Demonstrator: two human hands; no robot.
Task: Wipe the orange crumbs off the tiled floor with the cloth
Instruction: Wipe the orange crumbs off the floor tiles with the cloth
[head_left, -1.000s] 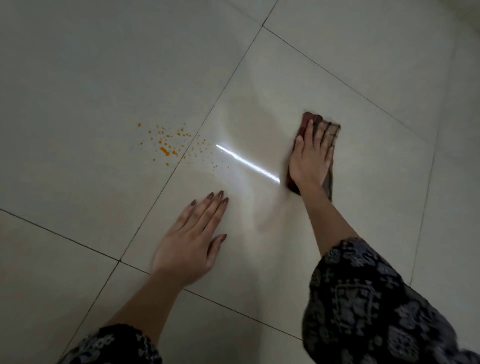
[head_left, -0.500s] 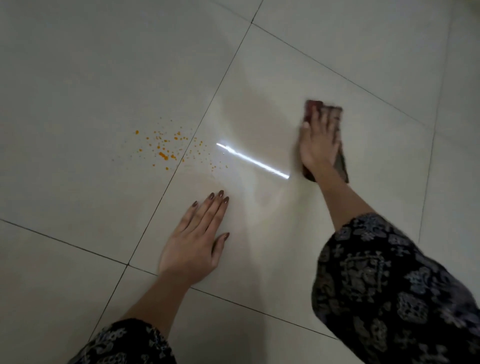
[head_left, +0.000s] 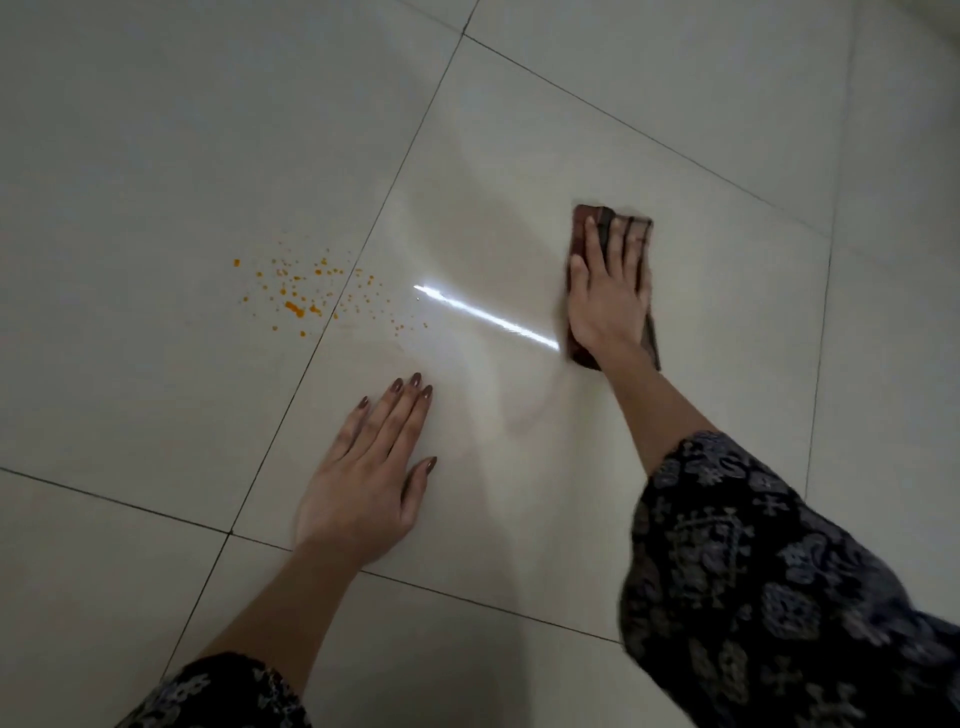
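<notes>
Orange crumbs (head_left: 301, 296) lie scattered across a grout line of the pale tiled floor (head_left: 156, 156), well apart from the dark reddish cloth (head_left: 638, 228), which sits folded on the tile to their right. The person's right hand (head_left: 605, 301) presses flat on the cloth, fingers straight, gripping nothing. The left hand (head_left: 363, 488) rests palm-down on bare tile near the crumbs, fingers extended, holding nothing. A bright streak of reflected light (head_left: 488, 317) runs between crumbs and cloth. Dark patterned sleeves (head_left: 753, 571) show on both arms

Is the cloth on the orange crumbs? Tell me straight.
No: the cloth lies flat under the right hand, apart from the orange crumbs, with bare tile between.
</notes>
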